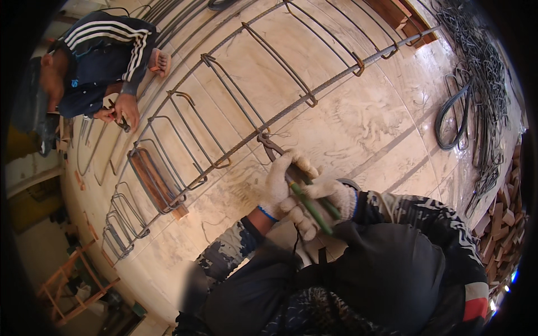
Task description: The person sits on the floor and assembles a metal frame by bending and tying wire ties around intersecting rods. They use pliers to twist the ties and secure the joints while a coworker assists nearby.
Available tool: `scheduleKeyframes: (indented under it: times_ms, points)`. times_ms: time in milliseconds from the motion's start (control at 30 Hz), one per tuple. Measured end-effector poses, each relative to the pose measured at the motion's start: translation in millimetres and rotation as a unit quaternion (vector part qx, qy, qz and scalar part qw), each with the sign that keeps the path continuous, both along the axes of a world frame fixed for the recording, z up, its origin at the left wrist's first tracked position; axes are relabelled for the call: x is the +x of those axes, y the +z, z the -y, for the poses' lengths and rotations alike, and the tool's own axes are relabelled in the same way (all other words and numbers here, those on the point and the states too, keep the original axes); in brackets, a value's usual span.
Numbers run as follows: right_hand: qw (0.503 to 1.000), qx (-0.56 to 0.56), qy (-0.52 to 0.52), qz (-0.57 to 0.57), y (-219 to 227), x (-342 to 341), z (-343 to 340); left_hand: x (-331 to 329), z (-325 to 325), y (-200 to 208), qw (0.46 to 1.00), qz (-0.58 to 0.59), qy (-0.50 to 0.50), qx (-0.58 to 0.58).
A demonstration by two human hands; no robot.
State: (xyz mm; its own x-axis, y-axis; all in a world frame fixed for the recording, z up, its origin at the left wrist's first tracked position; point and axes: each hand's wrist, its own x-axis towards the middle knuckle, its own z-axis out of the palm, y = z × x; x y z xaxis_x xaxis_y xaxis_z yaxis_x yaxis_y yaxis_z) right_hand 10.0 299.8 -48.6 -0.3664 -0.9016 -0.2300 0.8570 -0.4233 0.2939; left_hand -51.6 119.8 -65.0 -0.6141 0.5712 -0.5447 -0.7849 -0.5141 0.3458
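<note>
A pair of green-handled pincers (pixel 314 208) points away from me, its dark metal jaws at a crossing of the rebar cage (pixel 283 112). A thin tie wire sticks out beside the jaws. My left hand (pixel 276 187), in a white knit glove with a blue cuff edge, is closed around the pincers from the left. My right hand (pixel 337 196), gloved the same way, is closed on the handles from the right. Bent stirrups join the cage's two long ribbed bars. Where the gloves overlap the handles, some fingers are hidden.
Across the cage, a co-worker (pixel 106 67) in a dark striped jacket bends over, holding a dark tool. A wooden block (pixel 157 182) lies beneath the cage's left part. Tangled wire (pixel 476 84) and a wire coil (pixel 453 117) lie right, near broken brick pieces (pixel 499 224).
</note>
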Motion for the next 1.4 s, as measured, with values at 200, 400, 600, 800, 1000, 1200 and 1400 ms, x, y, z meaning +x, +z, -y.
scheduleKeyframes:
  times_ms: [200,400,600,800,1000,1200,1400]
  points:
    - [0.887,0.376,0.205,-0.172,22,-23,1,7,-7,15,0.98,0.115,0.036,-0.159]
    - [0.545,0.582,0.242,-0.552,38,-18,-20,29,-1,-6,0.984,0.129,-0.029,-0.116]
    - [0.513,0.559,0.202,-0.619,-18,22,-40,51,9,-15,0.957,-0.055,-0.105,-0.265]
    - [0.809,0.434,0.127,-0.377,-8,1,-54,64,49,-40,0.886,-0.193,-0.121,-0.404]
    - [0.636,0.538,0.342,-0.435,8,-29,-110,30,77,18,0.532,-0.435,-0.318,-0.653]
    - [0.596,0.655,0.307,-0.35,-58,17,-161,-60,45,47,0.278,-0.575,-0.077,-0.766]
    - [0.525,0.703,0.179,-0.446,-95,59,-140,-94,26,-6,0.367,-0.439,-0.186,-0.799]
